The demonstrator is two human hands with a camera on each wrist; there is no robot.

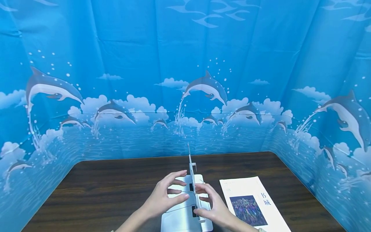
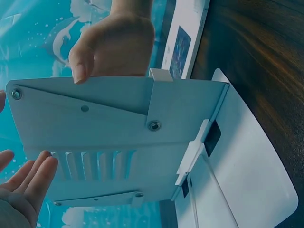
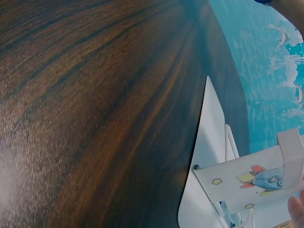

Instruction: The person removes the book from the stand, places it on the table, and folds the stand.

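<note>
A white metal book stand [image 1: 181, 219] lies with its flat base on the table, its hinged panel [image 2: 104, 123] tipped up nearly edge-on to the head view. The panel's back shows slots and screws in the left wrist view; the right wrist view reveals a cartoon rocket [image 3: 268, 179] on its front. My right hand [image 1: 213, 206] grips the panel, the thumb over its near edge and the fingers along its right side. To the panel's left, my left hand [image 1: 166, 195] is spread with fingers apart, holding nothing; whether a fingertip touches the panel I cannot tell.
A white book [image 1: 252, 203] with a dark picture on its cover lies right of the stand. The dark wood table [image 1: 116, 187] has rounded far corners. Behind it hangs a blue curtain [image 1: 139, 80] printed with dolphins, wrapping round both sides.
</note>
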